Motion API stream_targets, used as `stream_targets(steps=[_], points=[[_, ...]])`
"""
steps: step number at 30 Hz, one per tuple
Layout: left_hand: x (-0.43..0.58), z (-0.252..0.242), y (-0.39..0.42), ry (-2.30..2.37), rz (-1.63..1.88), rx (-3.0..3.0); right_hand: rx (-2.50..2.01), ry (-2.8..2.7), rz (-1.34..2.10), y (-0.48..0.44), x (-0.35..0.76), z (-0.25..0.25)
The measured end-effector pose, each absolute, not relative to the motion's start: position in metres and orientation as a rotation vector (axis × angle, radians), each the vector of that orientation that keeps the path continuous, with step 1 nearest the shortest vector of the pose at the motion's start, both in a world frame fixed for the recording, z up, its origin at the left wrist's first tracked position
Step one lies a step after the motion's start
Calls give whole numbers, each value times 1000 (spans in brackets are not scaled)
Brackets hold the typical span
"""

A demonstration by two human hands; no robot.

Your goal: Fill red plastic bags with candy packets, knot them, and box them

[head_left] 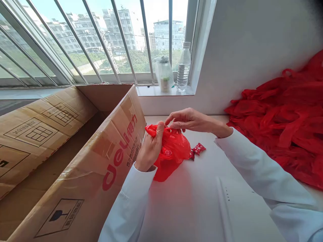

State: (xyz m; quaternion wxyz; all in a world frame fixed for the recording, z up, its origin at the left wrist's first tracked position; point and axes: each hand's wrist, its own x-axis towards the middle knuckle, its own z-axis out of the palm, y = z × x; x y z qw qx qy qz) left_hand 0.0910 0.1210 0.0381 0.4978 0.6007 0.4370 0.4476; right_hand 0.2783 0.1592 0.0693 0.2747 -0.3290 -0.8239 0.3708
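Observation:
A thin red plastic bag hangs bunched over the white table, with something small and patterned showing through its side. My left hand is closed on the bag's upper left edge, thumb on top. From the right, my right hand reaches over, its thumb and forefinger pinched at the top of the bag. Just right of the bag lie two small red patterned packets, one partly hidden behind it. What the bag holds inside cannot be made out fully.
A large open cardboard box stands along the left. Many red plastic bags are heaped at the right against the wall. A water bottle and a bagged cup stand on the sill of the barred window.

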Motion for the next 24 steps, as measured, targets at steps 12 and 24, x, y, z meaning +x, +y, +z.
stream_targets(steps=[12, 24], points=[[105, 41, 119, 1015, 906, 1493, -873, -1882, 1380, 138, 297, 56], [85, 48, 122, 813, 636, 1583, -826, -2211, 1151, 101, 298, 72]])
